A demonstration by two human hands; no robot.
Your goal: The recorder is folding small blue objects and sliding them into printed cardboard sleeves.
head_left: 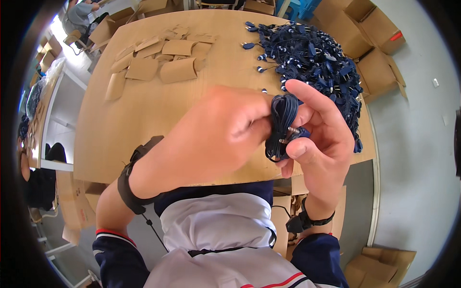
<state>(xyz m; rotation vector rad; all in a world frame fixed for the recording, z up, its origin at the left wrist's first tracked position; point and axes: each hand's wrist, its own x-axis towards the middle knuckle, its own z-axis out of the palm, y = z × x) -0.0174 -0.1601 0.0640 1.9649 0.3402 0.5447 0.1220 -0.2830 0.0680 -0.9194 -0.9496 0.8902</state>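
Observation:
In front of me, above the near part of the table, a dark navy audio cable (pixel 284 113) is bunched into a coil with metal plug tips showing. My left hand (pixel 211 132) is closed with its fingertips at the left side of the coil; part of that grip is hidden behind the hand's back. From the right, my right hand (pixel 331 134) holds the coil by its plug end between thumb and fingers, the index finger raised. Beyond the right hand lies a big tangled heap of similar dark blue cables (pixel 312 60). Flat brown cardboard pieces (pixel 178 70) lie loosely at the table's far left.
The wooden table (pixel 129 125) spans the space before me. Cardboard boxes (pixel 353 29) stand past its far right corner, near a pale wall (pixel 418 144). Another box (pixel 382 269) sits low at the right. A seated person (pixel 80 19) is at the far left.

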